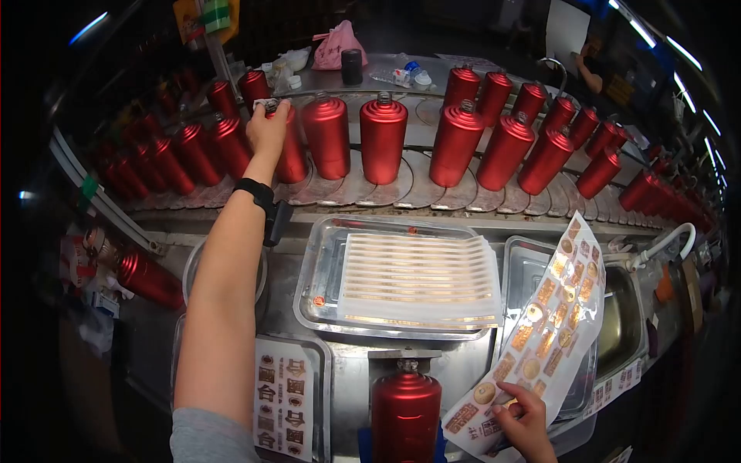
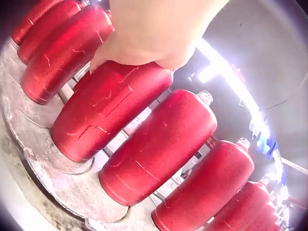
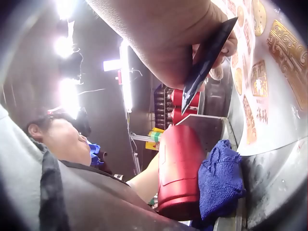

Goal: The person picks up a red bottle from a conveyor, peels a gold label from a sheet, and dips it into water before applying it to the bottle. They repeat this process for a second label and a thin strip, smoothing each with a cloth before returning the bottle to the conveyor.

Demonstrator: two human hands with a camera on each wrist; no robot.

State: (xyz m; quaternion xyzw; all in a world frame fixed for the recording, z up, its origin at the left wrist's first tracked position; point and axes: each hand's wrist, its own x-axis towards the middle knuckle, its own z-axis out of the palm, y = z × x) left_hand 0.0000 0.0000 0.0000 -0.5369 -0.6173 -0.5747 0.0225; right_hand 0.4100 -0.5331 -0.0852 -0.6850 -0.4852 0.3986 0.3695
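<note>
At the conveyor, my left hand [image 1: 269, 127] grips the top of a red bottle [image 1: 292, 158], which stands among others in the row. In the left wrist view that bottle [image 2: 108, 113] shows thin outlines on its side, and the hand hides its neck. My right hand [image 1: 526, 420] is low at the right, over the near end of a decal sheet [image 1: 540, 332] with gold and brown designs. A flat, black, pointed scraper [image 3: 207, 65] lies held in its curled fingers in the right wrist view. Another red bottle [image 1: 407, 417] stands nearest me, beside a blue cloth [image 3: 221, 180].
A metal tray [image 1: 316, 297] bears a sheet of striped strips [image 1: 421, 278]. At the left, another tray [image 1: 326, 386] holds a decal sheet with dark characters [image 1: 282, 397]. A sink [image 1: 621, 309] with a white faucet [image 1: 679, 231] is at the right. Several red bottles line the conveyor [image 1: 386, 197].
</note>
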